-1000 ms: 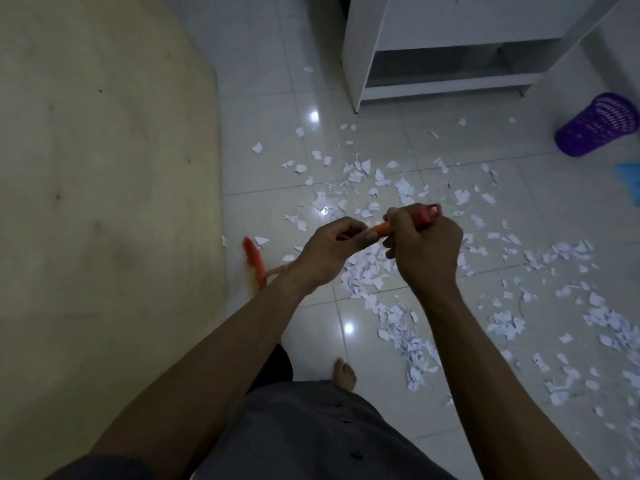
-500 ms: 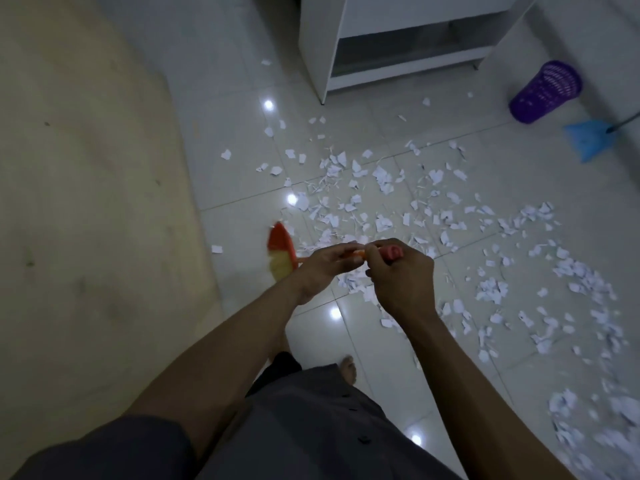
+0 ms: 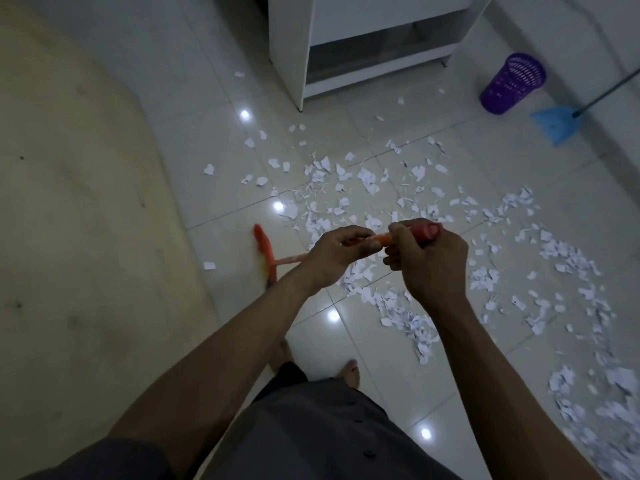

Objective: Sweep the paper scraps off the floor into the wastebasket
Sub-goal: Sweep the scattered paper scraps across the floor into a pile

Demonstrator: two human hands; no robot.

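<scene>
Far left on my feed is a big beige flat surface; can't tell what it is. Just right of its edge, the red broom head is down on the white tiled floor, with one stray scrap beside it. The orange broom handle runs up-right from the head into both hands. Left hand takes the handle lower down, fingers curled round it. Right hand is just beside it, nearly touching, fingers wrapped round the red end grip, whose tip pokes out past the thumb. Bare feet and dark shorts are below the hands. Paper scraps spread from centre to the right edge, thickest in a band curving down the right side. White cabinet sits top centre with an open bottom shelf. Purple mesh wastebasket stands upright top right, just right of the cabinet and well apart from the main scatter. Blue dustpan is just beside it, its long handle angled up to the right edge.
</scene>
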